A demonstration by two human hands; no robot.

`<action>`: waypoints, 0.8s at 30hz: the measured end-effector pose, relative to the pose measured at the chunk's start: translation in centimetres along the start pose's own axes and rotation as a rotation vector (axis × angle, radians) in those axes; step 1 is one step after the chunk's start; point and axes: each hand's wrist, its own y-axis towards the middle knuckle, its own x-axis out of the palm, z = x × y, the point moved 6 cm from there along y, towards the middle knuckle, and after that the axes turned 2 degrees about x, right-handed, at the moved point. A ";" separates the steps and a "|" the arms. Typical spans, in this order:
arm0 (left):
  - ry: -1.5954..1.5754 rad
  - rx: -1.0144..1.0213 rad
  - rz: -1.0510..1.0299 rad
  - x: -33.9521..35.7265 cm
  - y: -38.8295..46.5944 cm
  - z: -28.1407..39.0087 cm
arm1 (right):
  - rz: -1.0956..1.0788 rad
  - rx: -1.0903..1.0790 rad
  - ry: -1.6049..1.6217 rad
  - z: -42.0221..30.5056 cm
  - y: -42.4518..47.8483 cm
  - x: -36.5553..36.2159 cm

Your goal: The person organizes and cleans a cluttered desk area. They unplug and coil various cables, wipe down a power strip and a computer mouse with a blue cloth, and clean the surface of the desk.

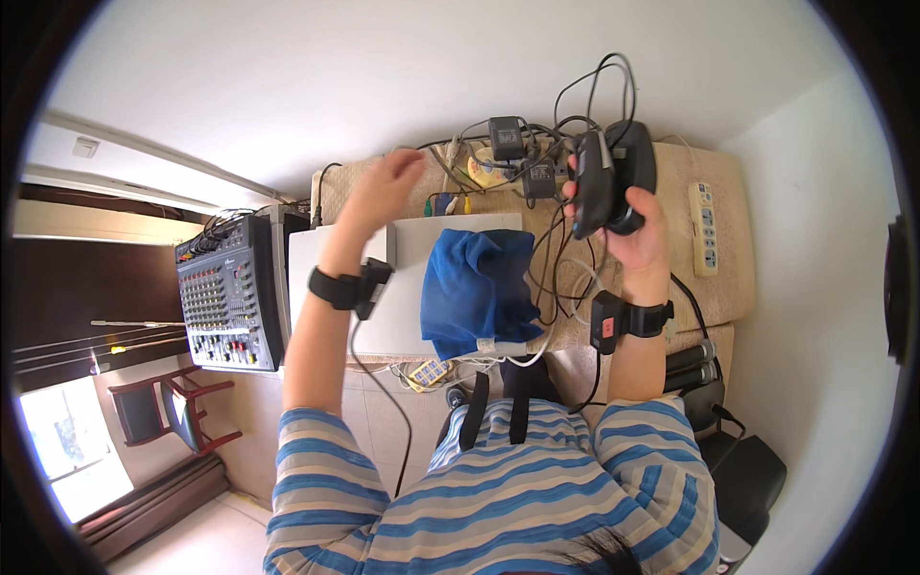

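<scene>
My right hand (643,226) grips two black plastic devices: a flatter one (595,183) under the fingers and a rounded one (636,165) at the thumb. Black cables (611,65) loop up from them towards the wall. My left hand (392,180), blurred, is raised over the far left part of the cloth-covered table (675,165) with no object visible in it. A crumpled blue cloth (478,287) lies between my arms on a white flat-topped case (402,309). Black power adapters (507,138) sit in a cream power strip (485,169) behind it.
Left of the white case stands an audio mixer (223,291). A second power strip (704,230) lies at the table's right. Tangled cables (553,280) run beside the blue cloth. A yellow multi-socket (430,375) rests below the front edge, and a chair (172,410) stands at left.
</scene>
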 end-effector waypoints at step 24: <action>0.723 -0.387 -0.729 8.9 8.4 -10.1 | 0.179 0.133 -0.060 2.6 2.1 -7.4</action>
